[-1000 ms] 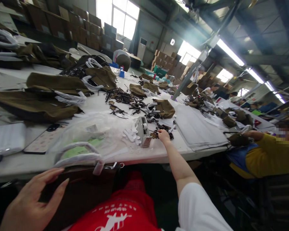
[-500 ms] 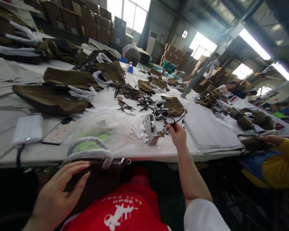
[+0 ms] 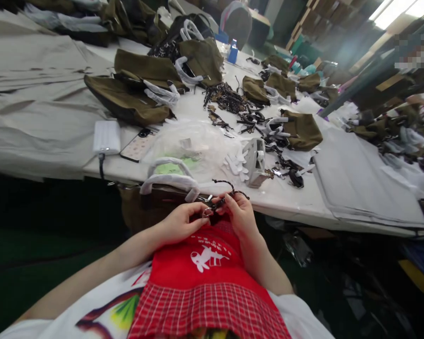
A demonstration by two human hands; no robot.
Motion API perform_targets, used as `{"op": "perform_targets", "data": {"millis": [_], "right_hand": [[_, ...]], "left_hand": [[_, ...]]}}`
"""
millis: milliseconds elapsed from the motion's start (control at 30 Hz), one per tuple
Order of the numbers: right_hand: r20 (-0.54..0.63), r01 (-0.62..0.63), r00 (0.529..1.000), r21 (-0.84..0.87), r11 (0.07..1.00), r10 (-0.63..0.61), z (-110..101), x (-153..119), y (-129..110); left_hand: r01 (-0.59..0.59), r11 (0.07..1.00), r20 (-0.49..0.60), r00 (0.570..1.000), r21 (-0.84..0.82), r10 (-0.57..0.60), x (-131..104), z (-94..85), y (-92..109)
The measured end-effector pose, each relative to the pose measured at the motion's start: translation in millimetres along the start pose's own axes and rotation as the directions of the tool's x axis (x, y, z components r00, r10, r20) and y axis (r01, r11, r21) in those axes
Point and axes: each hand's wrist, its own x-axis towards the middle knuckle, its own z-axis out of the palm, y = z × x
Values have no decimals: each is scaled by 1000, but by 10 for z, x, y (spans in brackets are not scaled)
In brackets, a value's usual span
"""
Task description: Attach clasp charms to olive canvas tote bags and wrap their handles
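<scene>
Red apron [image 3: 198, 278], white cartoon print [image 3: 207, 258], checked panel [image 3: 212, 306], white sleeves [image 3: 298, 314]

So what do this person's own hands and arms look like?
The left hand and right hand are bare: no gloves, and no rings or watch that I can see. The forearms are uncovered too, below white sleeves.

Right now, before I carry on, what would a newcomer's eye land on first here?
Probably the bright red apron with its white printed figure, low in the middle. Just above it, the left hand and right hand come close together by the table's near edge, the right pinching a dark cord. Beyond, olive bags lie scattered over the white table.
</scene>
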Motion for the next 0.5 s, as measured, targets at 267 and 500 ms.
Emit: {"op": "perform_targets", "data": {"millis": [267, 500], "right_hand": [[-94, -35, 995, -93, 995, 27, -63, -19, 78], [-36, -135, 990, -59, 989, 133, -53, -32, 63]], "left_hand": [[142, 866, 34, 989, -479, -143, -142, -69, -36], [122, 834, -23, 987, -538, -159, -148, -58, -89]]}}
